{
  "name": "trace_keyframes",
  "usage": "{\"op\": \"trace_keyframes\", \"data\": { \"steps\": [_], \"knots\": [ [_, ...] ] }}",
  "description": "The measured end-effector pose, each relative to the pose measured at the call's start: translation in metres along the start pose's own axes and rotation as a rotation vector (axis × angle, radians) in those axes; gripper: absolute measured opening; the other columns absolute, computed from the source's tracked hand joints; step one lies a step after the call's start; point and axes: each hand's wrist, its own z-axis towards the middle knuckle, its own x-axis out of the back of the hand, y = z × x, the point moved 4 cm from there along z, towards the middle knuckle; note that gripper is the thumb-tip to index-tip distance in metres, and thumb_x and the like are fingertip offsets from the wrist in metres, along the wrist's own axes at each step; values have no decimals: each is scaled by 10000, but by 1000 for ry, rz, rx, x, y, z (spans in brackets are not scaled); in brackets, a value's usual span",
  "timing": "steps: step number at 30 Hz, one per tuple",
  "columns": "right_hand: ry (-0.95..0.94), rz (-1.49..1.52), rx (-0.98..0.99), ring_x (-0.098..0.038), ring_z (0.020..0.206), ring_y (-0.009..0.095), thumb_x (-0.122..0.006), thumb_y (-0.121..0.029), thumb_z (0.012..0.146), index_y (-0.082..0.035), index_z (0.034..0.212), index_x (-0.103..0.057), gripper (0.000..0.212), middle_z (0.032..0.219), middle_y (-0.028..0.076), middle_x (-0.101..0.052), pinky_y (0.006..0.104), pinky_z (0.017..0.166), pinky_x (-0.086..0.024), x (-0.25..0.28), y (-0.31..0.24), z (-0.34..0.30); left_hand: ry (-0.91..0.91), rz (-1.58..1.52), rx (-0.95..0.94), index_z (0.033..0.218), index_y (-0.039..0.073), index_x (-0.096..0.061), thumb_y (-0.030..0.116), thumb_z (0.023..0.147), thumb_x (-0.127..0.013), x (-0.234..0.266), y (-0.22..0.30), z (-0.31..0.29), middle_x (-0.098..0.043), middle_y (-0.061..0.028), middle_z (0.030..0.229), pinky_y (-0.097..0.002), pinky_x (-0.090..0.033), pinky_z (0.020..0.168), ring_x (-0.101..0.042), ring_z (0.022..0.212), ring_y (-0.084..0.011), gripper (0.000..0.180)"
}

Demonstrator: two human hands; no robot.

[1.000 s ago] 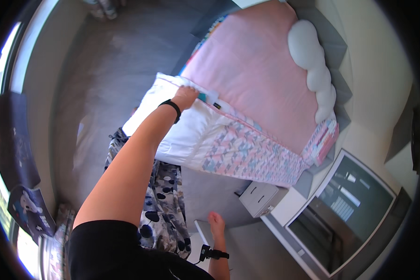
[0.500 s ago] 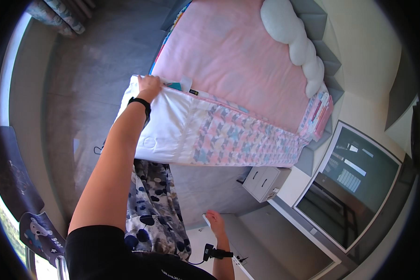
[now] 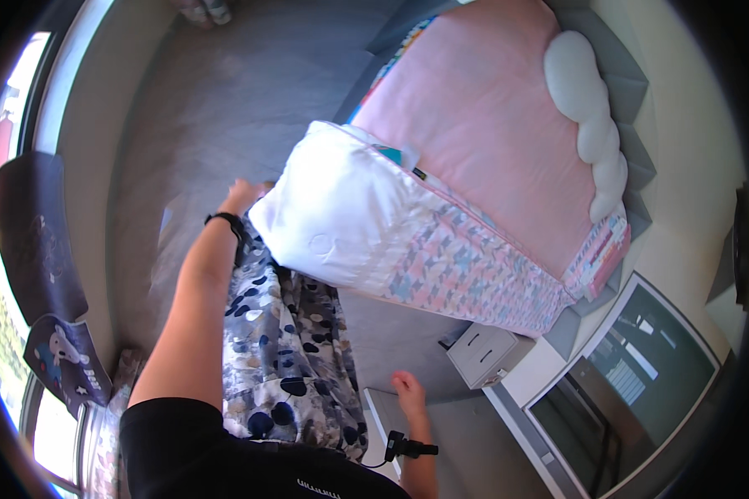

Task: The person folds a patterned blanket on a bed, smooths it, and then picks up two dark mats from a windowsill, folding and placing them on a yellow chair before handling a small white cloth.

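A folded white quilt [image 3: 333,200], with a pink, grey and blue patterned part [image 3: 483,274], lies along the near side of the bed. My left hand [image 3: 243,196], with a black band at the wrist, is beside the quilt's left edge. Its fingertips are partly lost at that edge, so I cannot make out whether they grip it. My right hand [image 3: 408,391] hangs low on the right, away from the quilt, its fingers loosely bent and nothing visible in them. A small black device [image 3: 404,447] is strapped on that wrist.
The bed has a pink sheet [image 3: 474,108], a white cloud-shaped cushion [image 3: 587,116] and a grey padded headboard [image 3: 620,83]. A small white drawer cabinet [image 3: 484,356] stands right of the bed. Windows and a dark chair-like panel [image 3: 37,241] are at left, grey floor [image 3: 250,91] beyond.
My left hand has left the quilt's upper corner and dropped lower, to its left edge. The view has shifted, so the bed appears farther right. My right hand still hangs low.
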Motion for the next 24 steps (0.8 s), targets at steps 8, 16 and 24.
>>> {"op": "trace_keyframes", "data": {
  "steps": [8, 16, 24],
  "knots": [
    [-14, -87, 135, -530, 739, 109, -492, -83, 747, -4, 920, -499, 191, 827, 63, -559, 213, 655, -412, 19, -44, 27, -434, -1247, 489, 1141, -35, -222, 330, 755, -487, -114, -81, -45, -346, -205, 1054, -408, -373, 777, -413, 928, -324, 595],
    [-37, -159, 282, -546, 782, 164, -496, -102, 742, -24, 941, -491, 214, 865, 90, -562, 248, 671, -415, 29, -35, 41, -334, -1852, 309, 1031, -4, -405, 236, 756, -511, -139, -76, -56, -475, -125, 954, -315, -363, 795, -461, 883, -218, 379],
    [49, -120, 324, -550, 770, 182, -505, -102, 729, -28, 943, -485, 227, 861, 103, -559, 258, 663, -423, 87, 62, 40, -153, -2098, -105, 1007, -3, -428, 102, 676, -498, -105, -47, -124, -481, -122, 1003, -372, -334, 844, -448, 928, -267, 355]
  ]
}}
